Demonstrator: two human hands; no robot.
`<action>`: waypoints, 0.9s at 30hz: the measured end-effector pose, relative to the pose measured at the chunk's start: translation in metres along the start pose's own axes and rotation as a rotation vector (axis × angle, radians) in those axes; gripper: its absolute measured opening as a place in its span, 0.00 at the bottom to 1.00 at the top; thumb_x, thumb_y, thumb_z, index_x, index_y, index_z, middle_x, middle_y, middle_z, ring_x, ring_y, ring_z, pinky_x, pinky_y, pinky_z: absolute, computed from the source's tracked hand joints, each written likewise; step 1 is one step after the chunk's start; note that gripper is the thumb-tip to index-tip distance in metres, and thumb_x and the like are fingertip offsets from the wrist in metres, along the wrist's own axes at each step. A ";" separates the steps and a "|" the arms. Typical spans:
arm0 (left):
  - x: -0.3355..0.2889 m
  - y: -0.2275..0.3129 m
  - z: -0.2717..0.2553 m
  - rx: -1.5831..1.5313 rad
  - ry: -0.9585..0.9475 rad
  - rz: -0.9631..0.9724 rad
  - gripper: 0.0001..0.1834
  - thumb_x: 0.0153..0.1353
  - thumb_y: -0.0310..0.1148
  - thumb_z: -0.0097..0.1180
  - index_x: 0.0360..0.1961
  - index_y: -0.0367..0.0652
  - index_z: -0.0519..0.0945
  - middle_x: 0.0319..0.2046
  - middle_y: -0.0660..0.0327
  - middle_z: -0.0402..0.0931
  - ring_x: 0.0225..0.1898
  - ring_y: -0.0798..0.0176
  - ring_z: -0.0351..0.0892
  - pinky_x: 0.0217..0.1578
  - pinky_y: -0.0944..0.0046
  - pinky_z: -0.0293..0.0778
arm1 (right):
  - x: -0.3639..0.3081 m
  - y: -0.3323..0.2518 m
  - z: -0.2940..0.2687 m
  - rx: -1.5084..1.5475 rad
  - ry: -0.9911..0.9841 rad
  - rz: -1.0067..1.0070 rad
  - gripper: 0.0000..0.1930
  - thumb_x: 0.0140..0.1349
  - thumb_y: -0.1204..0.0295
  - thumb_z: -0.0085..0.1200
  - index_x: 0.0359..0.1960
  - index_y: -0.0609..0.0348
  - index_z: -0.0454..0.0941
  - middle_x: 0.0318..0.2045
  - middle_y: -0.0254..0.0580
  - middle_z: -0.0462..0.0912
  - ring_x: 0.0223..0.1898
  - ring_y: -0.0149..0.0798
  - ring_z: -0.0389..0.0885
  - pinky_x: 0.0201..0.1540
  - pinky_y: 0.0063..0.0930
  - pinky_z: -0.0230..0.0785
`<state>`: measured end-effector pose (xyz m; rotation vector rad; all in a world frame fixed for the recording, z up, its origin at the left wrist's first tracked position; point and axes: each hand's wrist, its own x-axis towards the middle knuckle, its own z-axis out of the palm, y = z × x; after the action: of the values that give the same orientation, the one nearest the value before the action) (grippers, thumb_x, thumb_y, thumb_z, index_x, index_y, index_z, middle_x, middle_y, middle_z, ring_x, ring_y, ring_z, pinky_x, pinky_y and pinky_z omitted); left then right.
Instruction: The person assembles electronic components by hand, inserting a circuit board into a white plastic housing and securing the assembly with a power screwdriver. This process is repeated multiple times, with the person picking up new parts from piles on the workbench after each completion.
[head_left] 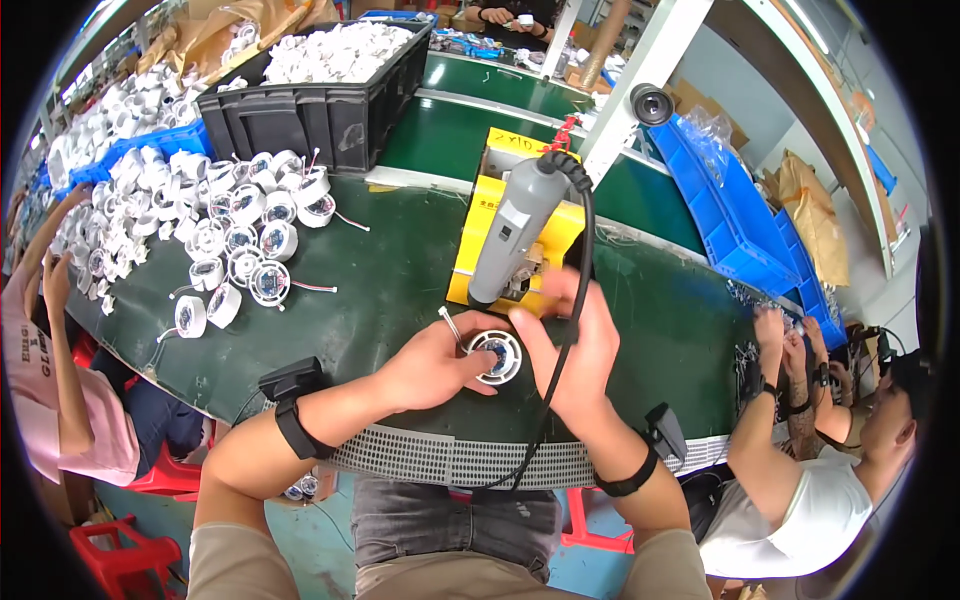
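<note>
My left hand point(437, 363) is closed around a round white housing point(508, 350) with a blue circuit board inside, its open face up. A short white wire with a connector point(448, 318) sticks out beside my fingers. My right hand point(583, 350) is raised by the front of a yellow machine point(466, 262), thumb and fingers apart, with nothing seen in it. A grey cylindrical power screwdriver point(517, 228) hangs tilted in front of that machine, just beyond both hands. Its black cable point(572, 330) loops down across my right hand.
Several white housings with boards point(245, 240) lie left on the green table point(365, 270), beside heaped white parts point(110, 235). Behind stands a black crate point(290, 125) full of white pieces. Blue bins point(735, 215) are at right. Co-workers sit on both sides; a white post point(640, 90) rises behind.
</note>
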<state>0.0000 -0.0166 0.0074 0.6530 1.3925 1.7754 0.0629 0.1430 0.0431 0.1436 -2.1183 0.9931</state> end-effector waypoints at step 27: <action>0.007 0.001 -0.014 0.024 0.192 -0.224 0.15 0.66 0.26 0.46 0.53 0.32 0.69 0.41 0.54 0.75 0.36 0.61 0.81 0.38 0.64 0.84 | 0.078 -0.001 0.050 0.500 0.393 0.084 0.14 0.67 0.73 0.44 0.51 0.65 0.60 0.16 0.38 0.68 0.14 0.31 0.68 0.19 0.26 0.64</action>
<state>-0.0149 -0.0188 0.0043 0.3295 1.5524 1.6777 -0.0209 0.1242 0.0777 0.0954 -1.5044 1.4562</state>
